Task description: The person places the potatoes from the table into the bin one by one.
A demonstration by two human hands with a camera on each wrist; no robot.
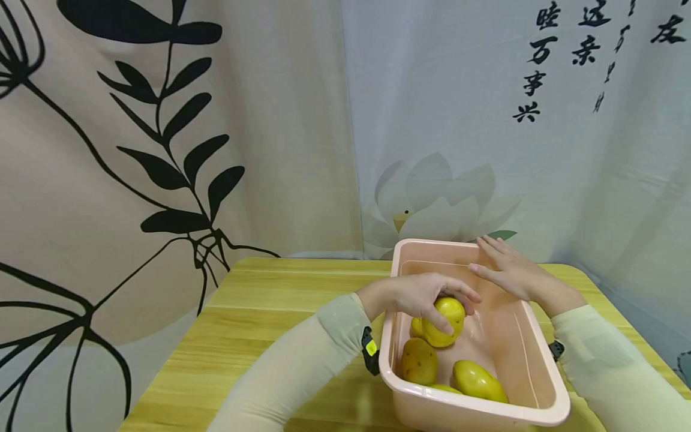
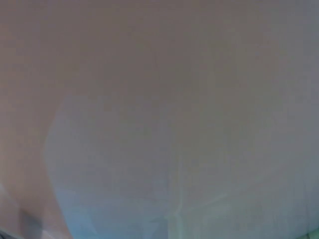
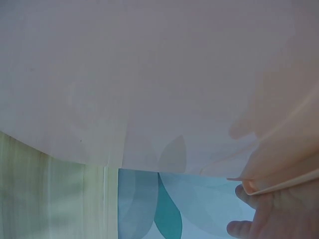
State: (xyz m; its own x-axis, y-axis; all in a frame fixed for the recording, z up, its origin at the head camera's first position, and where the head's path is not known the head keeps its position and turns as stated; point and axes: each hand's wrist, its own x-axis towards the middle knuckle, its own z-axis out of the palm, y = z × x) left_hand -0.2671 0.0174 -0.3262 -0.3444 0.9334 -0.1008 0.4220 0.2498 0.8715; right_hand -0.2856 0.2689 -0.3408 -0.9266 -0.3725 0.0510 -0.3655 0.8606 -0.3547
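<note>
A pink plastic bin (image 1: pixel 396 258) stands on the wooden table, with several fruits inside. My left hand (image 1: pixel 415 294) reaches over its left rim and holds a round yellow fruit (image 1: pixel 448 336), thumb on the near side and fingers over the far side. Under that fruit another yellow one (image 1: pixel 417 327) partly shows. Nearer lie a brownish-yellow speckled fruit (image 1: pixel 419 361) and a smooth oval yellow-green one (image 1: pixel 477 381). My right hand (image 1: pixel 513 270) rests on the bin's far right corner, fingers extended. The left wrist view shows only a dim, blurred surface.
The wooden table (image 1: pixel 302 288) extends left of the bin. Behind it hangs a printed curtain (image 1: pixel 291 150) with dark plants, a pale lotus and characters. Another sliver of yellow fruit (image 1: pixel 445 389) shows by the bin's near wall.
</note>
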